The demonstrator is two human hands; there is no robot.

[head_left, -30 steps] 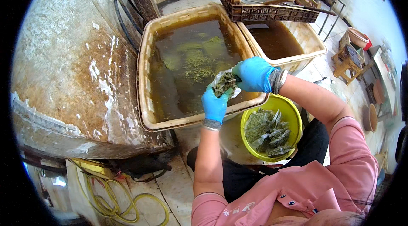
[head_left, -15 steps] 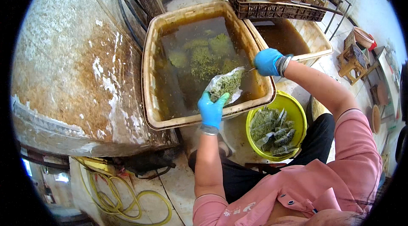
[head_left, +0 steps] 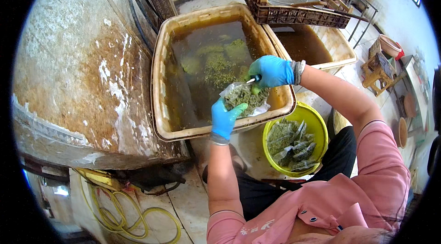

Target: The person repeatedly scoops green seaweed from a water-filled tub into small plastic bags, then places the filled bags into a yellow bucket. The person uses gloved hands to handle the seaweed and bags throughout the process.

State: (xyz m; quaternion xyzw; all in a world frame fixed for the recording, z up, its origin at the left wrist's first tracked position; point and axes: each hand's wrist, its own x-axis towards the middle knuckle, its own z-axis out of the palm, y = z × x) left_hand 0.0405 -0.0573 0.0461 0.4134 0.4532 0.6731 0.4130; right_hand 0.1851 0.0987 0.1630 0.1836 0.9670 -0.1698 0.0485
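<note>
1. Gloved hands at work — left hand (head_left: pixel 224 117) cups a clear bag of green herbs (head_left: pixel 243 98) over the tub (head_left: pixel 158 83), at its 5 o'clock rim.
2. Right hand (head_left: pixel 271 70) is clamped on a small tool (head_left: pixel 253 79) at the bag's mouth — best kept steady, supported from below.

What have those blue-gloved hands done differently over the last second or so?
The right hand drew away from the left hand and now pinches the top of the clear bag of greens with a small tool; earlier both hands were bunched together on it. The left hand keeps holding the bag from below. The tub and yellow bucket stayed as they were.
</note>
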